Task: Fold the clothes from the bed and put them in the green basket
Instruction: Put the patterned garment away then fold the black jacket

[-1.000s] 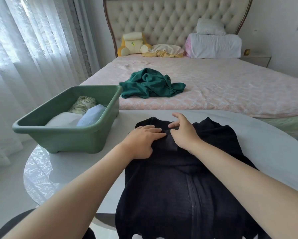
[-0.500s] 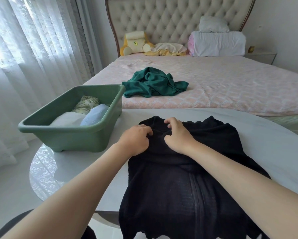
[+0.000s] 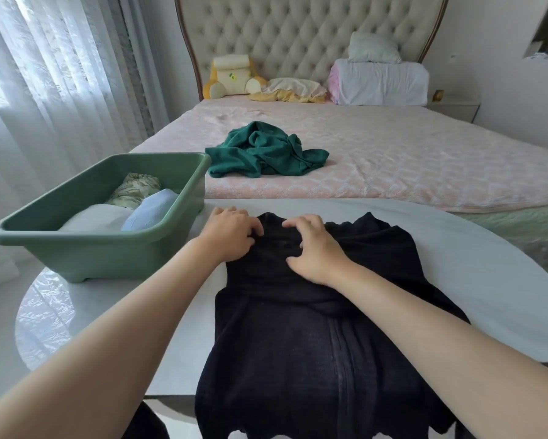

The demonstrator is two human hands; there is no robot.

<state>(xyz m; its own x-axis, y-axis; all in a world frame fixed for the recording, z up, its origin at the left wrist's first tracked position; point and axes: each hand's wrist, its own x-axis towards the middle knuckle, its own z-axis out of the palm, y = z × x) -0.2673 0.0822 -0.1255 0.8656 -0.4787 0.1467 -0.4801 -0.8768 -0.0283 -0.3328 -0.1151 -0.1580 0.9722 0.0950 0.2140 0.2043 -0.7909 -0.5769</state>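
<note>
Head view. Shifted up and apart within the last second: left hand (image 3: 231, 239) and right hand (image 3: 314, 251), now at the collar edge of the top (image 3: 298, 359), centre frame on the desk (image 3: 472, 274). Fingers (image 3: 253, 231) of both curled into the fabric, bunching it. Probably starting the first fold. Still waiting: green cloth (image 3: 260, 153) on the bed (image 3: 425, 160); basket (image 3: 108, 237) at left, part filled.

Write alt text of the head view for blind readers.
The left hand grips the far edge of a black garment spread on a table; right hand presses bent fingers on it. A green basket with folded clothes stands left; green garment crumpled on the bed.
</note>
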